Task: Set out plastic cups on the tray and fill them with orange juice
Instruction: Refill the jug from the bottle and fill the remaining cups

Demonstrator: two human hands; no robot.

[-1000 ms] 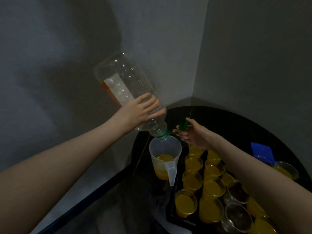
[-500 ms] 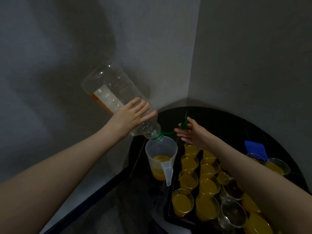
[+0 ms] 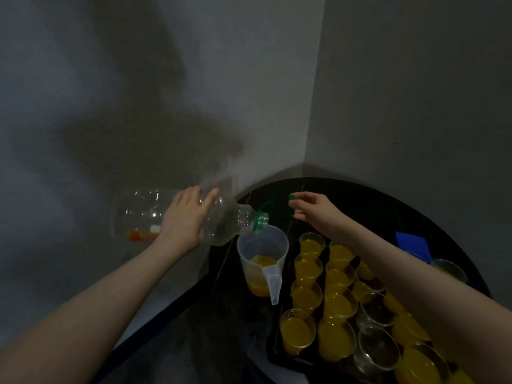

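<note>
My left hand [image 3: 185,217] grips a large clear juice bottle [image 3: 221,220], now lying almost level with its green-ringed mouth just over the rim of a translucent jug [image 3: 261,256]. The bottle looks nearly empty. The jug holds a little orange juice at the bottom. My right hand [image 3: 313,210] pinches the green bottle cap [image 3: 291,197] above the table, right of the bottle's mouth. On the black tray [image 3: 273,347] stand several plastic cups; most are full of orange juice [image 3: 296,331], and two near the front right [image 3: 376,347] are empty.
The tray and jug sit on a round black table [image 3: 360,195] pushed into a corner of grey walls. A blue cloth [image 3: 412,243] lies at the table's right side, with another juice cup [image 3: 448,270] beside it.
The bottle has swung down from steeply upended to almost level, its base dropping to the left. My right hand with the cap stayed close by. The view tilted slightly.
</note>
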